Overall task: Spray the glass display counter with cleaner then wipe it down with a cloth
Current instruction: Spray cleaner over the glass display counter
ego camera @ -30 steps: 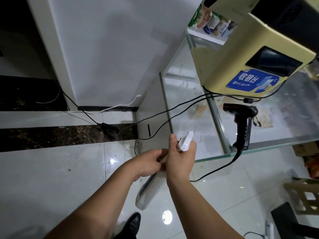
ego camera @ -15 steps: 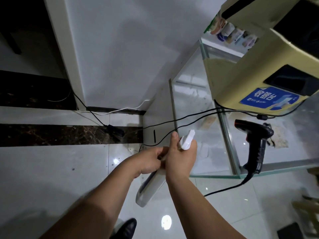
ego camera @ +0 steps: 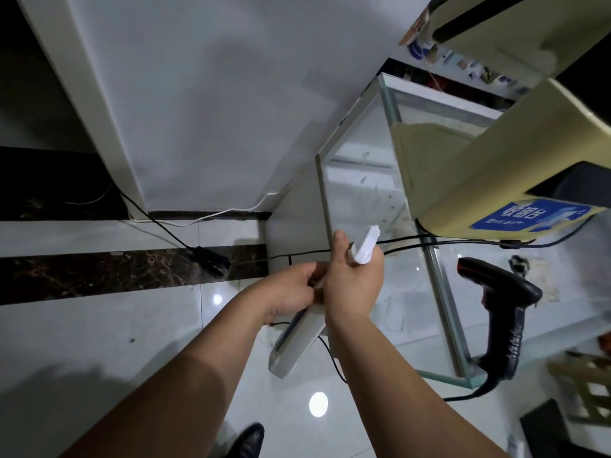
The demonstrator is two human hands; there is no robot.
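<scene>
Both hands grip the white spray bottle (ego camera: 299, 338): the right hand (ego camera: 355, 285) around its neck, the left hand (ego camera: 292, 290) beside it, the nozzle aimed at the glass counter (ego camera: 426, 325) just ahead.

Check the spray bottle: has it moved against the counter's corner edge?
No. The spray bottle, gripped by the right hand, keeps its nozzle just right of the counter edge; only the camera shifted.

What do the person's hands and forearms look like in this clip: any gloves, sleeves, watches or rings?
Both forearms are bare up to the frame edge, with no sleeve showing. The left hand and right hand wear no gloves. No watch, bracelet or ring is visible on the parts that show, though some fingers are hidden. A dark shoe shows below.
</scene>
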